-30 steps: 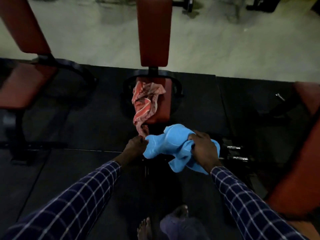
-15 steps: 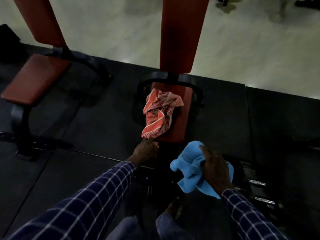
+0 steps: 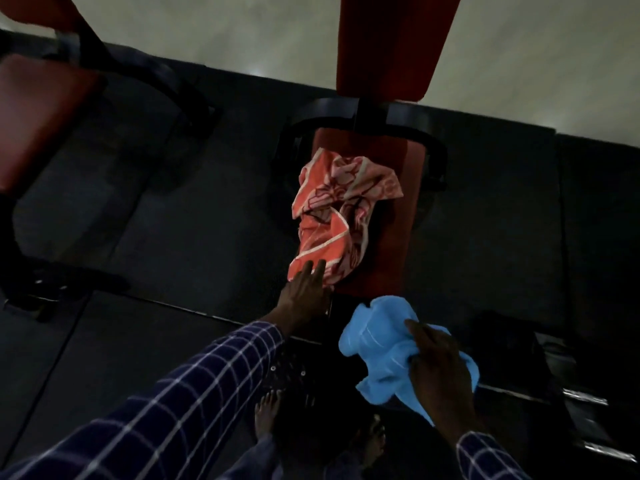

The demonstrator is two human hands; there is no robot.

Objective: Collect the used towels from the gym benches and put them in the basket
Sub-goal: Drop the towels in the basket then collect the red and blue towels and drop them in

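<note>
A crumpled orange and white patterned towel (image 3: 337, 216) lies on the red seat (image 3: 398, 202) of the middle gym bench and hangs over its near left edge. My left hand (image 3: 306, 289) reaches onto the towel's lower end, fingers spread and touching the cloth, with no grip closed on it. My right hand (image 3: 438, 362) holds a bunched light blue towel (image 3: 381, 344) below and right of the bench seat. No basket is in view.
The bench's red backrest (image 3: 398, 46) rises at the top. A second red bench (image 3: 41, 102) with a black frame stands at the left. Dark floor mats (image 3: 190, 237) lie under the benches, pale floor beyond. My bare feet (image 3: 266, 414) show below; metal parts (image 3: 588, 410) lie at the right.
I have stepped closer to the middle bench. My left hand has moved up from the seat's edge onto the orange towel's lower end. The blue towel stays in my right hand.
</note>
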